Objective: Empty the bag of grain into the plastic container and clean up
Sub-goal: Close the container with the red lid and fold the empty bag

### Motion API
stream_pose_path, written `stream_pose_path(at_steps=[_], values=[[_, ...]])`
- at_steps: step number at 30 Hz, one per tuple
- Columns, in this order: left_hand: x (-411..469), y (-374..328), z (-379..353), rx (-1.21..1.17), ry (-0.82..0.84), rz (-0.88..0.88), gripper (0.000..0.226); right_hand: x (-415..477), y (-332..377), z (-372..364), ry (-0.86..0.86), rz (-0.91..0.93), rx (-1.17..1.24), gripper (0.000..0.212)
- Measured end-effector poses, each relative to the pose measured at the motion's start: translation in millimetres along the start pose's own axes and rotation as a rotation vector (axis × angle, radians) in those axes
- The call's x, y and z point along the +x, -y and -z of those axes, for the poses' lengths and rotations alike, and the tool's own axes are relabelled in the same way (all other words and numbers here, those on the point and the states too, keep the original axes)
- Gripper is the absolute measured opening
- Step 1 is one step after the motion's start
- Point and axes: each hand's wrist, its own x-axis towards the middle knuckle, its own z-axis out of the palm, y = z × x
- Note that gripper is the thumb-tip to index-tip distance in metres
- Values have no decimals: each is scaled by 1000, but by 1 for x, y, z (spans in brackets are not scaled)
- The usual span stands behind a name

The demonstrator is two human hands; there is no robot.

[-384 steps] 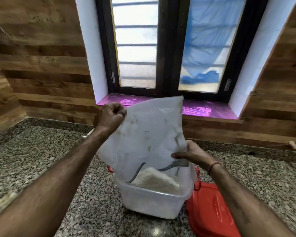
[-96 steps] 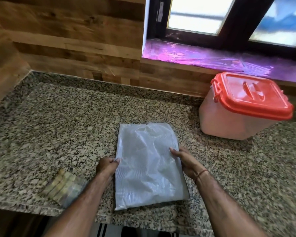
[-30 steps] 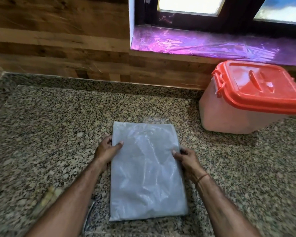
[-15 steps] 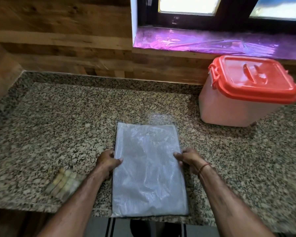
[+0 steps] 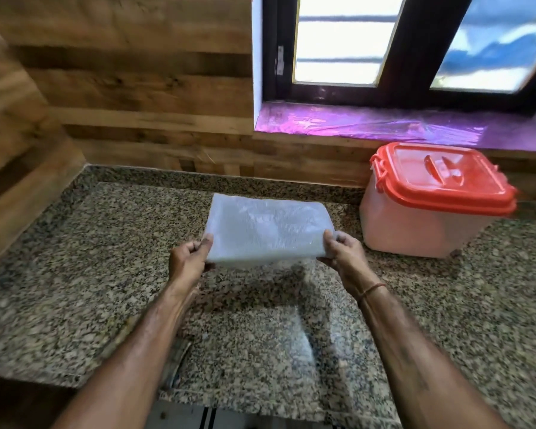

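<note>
Left hand (image 5: 188, 261) and right hand (image 5: 342, 255) pinch the near corners of the translucent white bag (image 5: 266, 230), long axis left-right, mid-frame.

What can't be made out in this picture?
Head view only:
- Grain level in the container: hidden by its cloudy wall and red lid.
- Fingers of the right hand: mostly under the folded bag.
- The thing at the counter edge: blurred, mostly behind the left forearm.
</note>
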Motion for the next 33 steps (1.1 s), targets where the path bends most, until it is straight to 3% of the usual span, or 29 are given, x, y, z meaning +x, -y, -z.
stream_pose_path(at_steps=[4,6,10,13,16,20,22,24,26,28,30,33], values=[[-19,48,11,125,-43,72,40,-14,-26,6,-66,-68,-96,33],[-36,67,12,231,-26,149,30,-23,-45,13,-96,-159,-202,33],[-57,101,8,497,-41,270,17,-31,-88,29,-216,-338,-305,20],[-64,117,5,695,0,314,35,-34,-109,28,-318,-359,-92,22],[-65,125,-3,754,42,346,34,-39,-129,15,-258,-440,259,28],[-67,118,-13,693,227,449,23,-44,-137,-8,-132,-580,109,9],[-66,106,-16,830,215,372,31,-39,-137,-15,-191,-589,50,8],[-59,98,-20,1068,84,93,75,-34,-132,-16,-221,-524,-4,13],[-42,84,-28,1173,98,-153,100,-29,-124,-13,-167,-437,-68,19],[-22,72,-37,1092,313,-109,100,-29,-112,-8,-62,-354,-130,23],[-5,63,-44,799,558,101,84,-30,-100,-2,69,-295,-123,24],[8,53,-42,430,732,384,60,-19,-83,6,181,-267,-90,29]])
